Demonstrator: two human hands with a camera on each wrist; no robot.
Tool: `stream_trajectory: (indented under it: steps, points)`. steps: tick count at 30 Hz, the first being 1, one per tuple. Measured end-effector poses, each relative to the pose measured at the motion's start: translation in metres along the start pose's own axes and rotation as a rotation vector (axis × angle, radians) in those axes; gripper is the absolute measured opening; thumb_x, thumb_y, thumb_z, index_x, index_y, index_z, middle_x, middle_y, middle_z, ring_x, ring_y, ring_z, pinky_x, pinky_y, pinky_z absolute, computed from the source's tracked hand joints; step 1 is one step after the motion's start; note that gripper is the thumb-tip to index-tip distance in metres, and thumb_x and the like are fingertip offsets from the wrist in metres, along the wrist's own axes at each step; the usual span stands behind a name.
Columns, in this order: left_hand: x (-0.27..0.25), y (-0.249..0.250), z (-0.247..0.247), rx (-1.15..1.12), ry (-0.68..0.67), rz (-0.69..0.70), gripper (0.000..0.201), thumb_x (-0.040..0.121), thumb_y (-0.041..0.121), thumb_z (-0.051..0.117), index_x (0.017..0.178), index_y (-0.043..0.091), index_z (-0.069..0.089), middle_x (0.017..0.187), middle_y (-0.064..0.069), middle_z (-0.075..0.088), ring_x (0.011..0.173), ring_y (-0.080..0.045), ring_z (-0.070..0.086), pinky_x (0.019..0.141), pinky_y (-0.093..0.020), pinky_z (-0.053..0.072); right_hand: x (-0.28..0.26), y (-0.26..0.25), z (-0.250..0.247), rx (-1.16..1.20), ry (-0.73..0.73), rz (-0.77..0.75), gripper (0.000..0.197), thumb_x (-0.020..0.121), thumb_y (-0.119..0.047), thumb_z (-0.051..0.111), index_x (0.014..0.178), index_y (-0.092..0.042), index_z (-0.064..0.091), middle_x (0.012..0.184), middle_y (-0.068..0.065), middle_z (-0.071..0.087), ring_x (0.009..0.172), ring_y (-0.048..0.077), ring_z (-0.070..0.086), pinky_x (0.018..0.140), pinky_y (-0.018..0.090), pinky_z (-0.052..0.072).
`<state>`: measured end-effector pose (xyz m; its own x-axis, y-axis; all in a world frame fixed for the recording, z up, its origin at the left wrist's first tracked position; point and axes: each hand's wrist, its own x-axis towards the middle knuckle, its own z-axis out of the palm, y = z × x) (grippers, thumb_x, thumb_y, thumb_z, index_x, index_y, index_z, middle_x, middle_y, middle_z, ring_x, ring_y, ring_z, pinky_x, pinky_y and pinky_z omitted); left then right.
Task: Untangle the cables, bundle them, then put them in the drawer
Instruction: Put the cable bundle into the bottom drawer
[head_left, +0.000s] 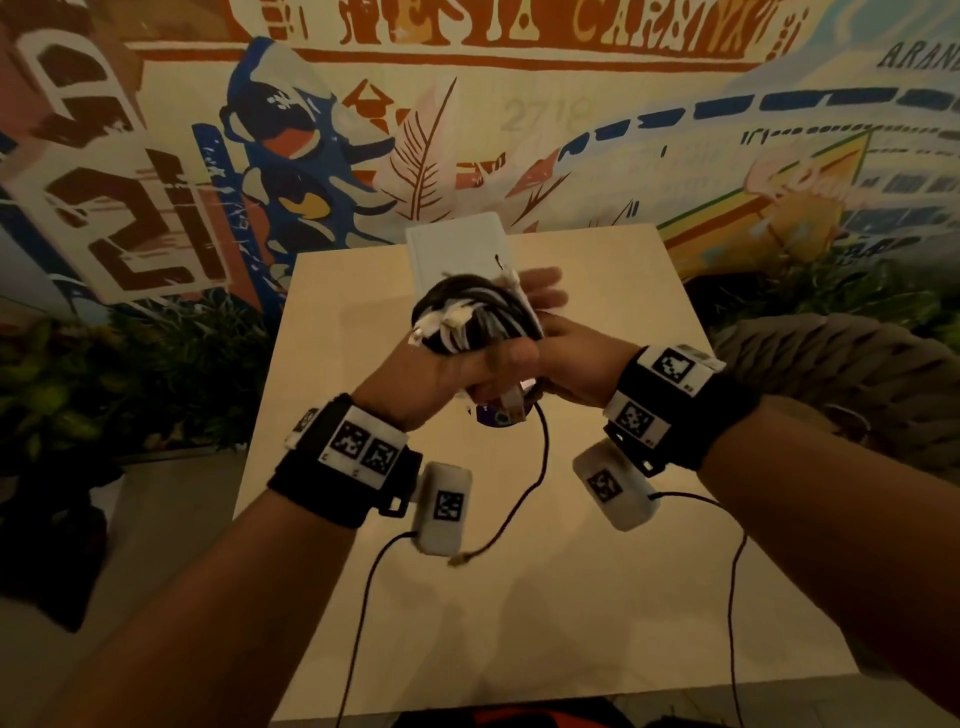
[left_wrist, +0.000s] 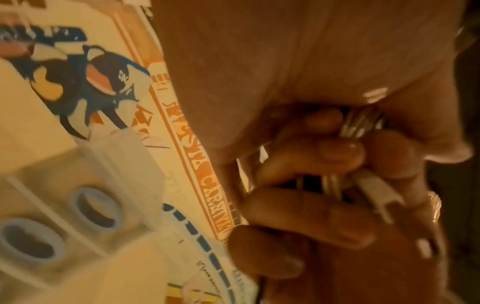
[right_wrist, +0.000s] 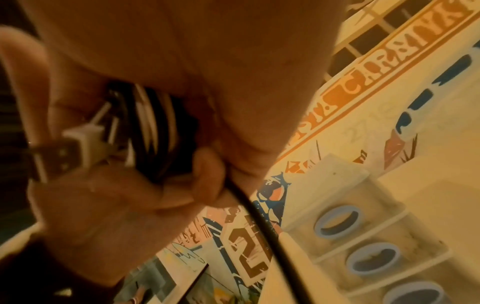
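above the table (head_left: 597, 571), both hands grip one coiled cable bundle (head_left: 470, 317): left hand (head_left: 441, 371) curled round it, right hand (head_left: 563, 358) curled round its right side.

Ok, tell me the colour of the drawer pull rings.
Light blue rings, clearest in the right wrist view.

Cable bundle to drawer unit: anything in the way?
Nothing visible. Both hands, left hand and right hand, grip the black-and-white coiled cable bundle above the table, directly before the white plastic drawer unit; its drawers appear shut.
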<state>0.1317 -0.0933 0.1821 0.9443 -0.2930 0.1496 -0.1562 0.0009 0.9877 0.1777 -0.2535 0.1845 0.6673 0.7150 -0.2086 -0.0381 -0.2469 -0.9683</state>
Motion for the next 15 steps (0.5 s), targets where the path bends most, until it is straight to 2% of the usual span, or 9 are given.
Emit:
stream_trajectory:
  steps: [2, 4, 5, 6, 8, 9, 11, 13, 15]
  points:
    - [0.002, 0.005, 0.002, -0.119, 0.004, 0.01, 0.034, 0.084, 0.027, 0.076, 0.112, 0.011, 0.068, 0.128, -0.016, 0.067, 0.125, -0.032, 0.062, 0.093, -0.048, 0.056, -0.002, -0.004, 0.002, 0.044, -0.015, -0.024, 0.052, 0.066, -0.014, 0.077, 0.114, 0.002, 0.066, 0.114, 0.023, 0.07, 0.111, 0.039, 0.065, 0.099, 0.053, 0.054]
    - [0.001, 0.009, 0.0, -0.136, -0.017, 0.001, 0.016, 0.088, 0.018, 0.071, 0.104, 0.016, 0.068, 0.126, -0.023, 0.065, 0.12, -0.031, 0.065, 0.085, -0.044, 0.06, -0.002, -0.01, 0.003, 0.021, -0.058, -0.032, 0.048, 0.073, -0.018, 0.077, 0.115, 0.004, 0.065, 0.105, 0.026, 0.07, 0.104, 0.044, 0.067, 0.09, 0.052, 0.056]
    - [0.001, 0.01, -0.001, -0.103, -0.013, 0.006, 0.013, 0.089, 0.016, 0.068, 0.102, 0.014, 0.067, 0.125, -0.025, 0.065, 0.116, -0.029, 0.067, 0.084, -0.039, 0.06, -0.002, -0.012, 0.002, -0.022, -0.082, -0.037, 0.044, 0.077, -0.022, 0.079, 0.114, -0.002, 0.066, 0.1, 0.024, 0.071, 0.097, 0.043, 0.069, 0.083, 0.051, 0.059]
    - [0.002, 0.011, -0.001, -0.071, 0.012, 0.023, 0.012, 0.089, 0.017, 0.068, 0.101, 0.013, 0.067, 0.122, -0.025, 0.066, 0.114, -0.029, 0.068, 0.086, -0.037, 0.059, -0.002, -0.013, -0.001, -0.088, -0.108, -0.035, 0.033, 0.082, -0.025, 0.08, 0.11, -0.01, 0.068, 0.094, 0.018, 0.074, 0.088, 0.037, 0.072, 0.075, 0.046, 0.061]
    - [0.004, 0.01, -0.006, -0.01, 0.125, 0.065, 0.013, 0.087, 0.022, 0.071, 0.099, 0.015, 0.069, 0.106, -0.018, 0.073, 0.106, -0.031, 0.07, 0.092, -0.042, 0.056, -0.004, -0.01, -0.006, -0.267, -0.162, 0.0, 0.009, 0.091, -0.029, 0.075, 0.092, -0.024, 0.068, 0.076, 0.001, 0.074, 0.066, 0.017, 0.07, 0.062, 0.031, 0.055]
    - [0.005, 0.01, -0.009, 0.012, 0.187, 0.074, 0.013, 0.087, 0.024, 0.072, 0.098, 0.017, 0.07, 0.099, -0.016, 0.074, 0.101, -0.033, 0.071, 0.094, -0.046, 0.055, -0.006, -0.006, -0.01, -0.354, -0.169, 0.016, 0.01, 0.093, -0.031, 0.073, 0.087, -0.027, 0.066, 0.067, -0.007, 0.071, 0.059, 0.009, 0.065, 0.06, 0.025, 0.052]
    - [0.006, 0.007, -0.019, 0.041, 0.271, 0.062, 0.009, 0.088, 0.023, 0.072, 0.095, 0.019, 0.07, 0.089, -0.013, 0.073, 0.091, -0.036, 0.07, 0.092, -0.052, 0.056, -0.01, 0.007, -0.016, -0.453, -0.115, 0.029, 0.01, 0.098, -0.031, 0.066, 0.09, -0.034, 0.063, 0.059, -0.016, 0.064, 0.052, 0.002, 0.055, 0.058, 0.017, 0.047]
    - [0.007, 0.003, -0.03, 0.119, 0.295, 0.03, 0.006, 0.089, 0.019, 0.072, 0.092, 0.015, 0.069, 0.081, -0.007, 0.073, 0.082, -0.03, 0.071, 0.085, -0.048, 0.059, -0.012, 0.019, -0.022, -0.425, -0.035, 0.053, 0.012, 0.103, -0.033, 0.058, 0.098, -0.03, 0.068, 0.061, -0.01, 0.06, 0.055, 0.009, 0.052, 0.061, 0.025, 0.045]
    - [0.007, -0.003, -0.034, 0.271, 0.275, -0.027, 0.016, 0.089, 0.024, 0.074, 0.093, 0.009, 0.068, 0.082, -0.008, 0.073, 0.082, -0.029, 0.071, 0.082, -0.044, 0.059, -0.011, 0.026, -0.027, -0.367, -0.005, 0.085, 0.022, 0.105, -0.032, 0.053, 0.106, -0.022, 0.072, 0.068, 0.0, 0.058, 0.06, 0.016, 0.049, 0.062, 0.03, 0.043]
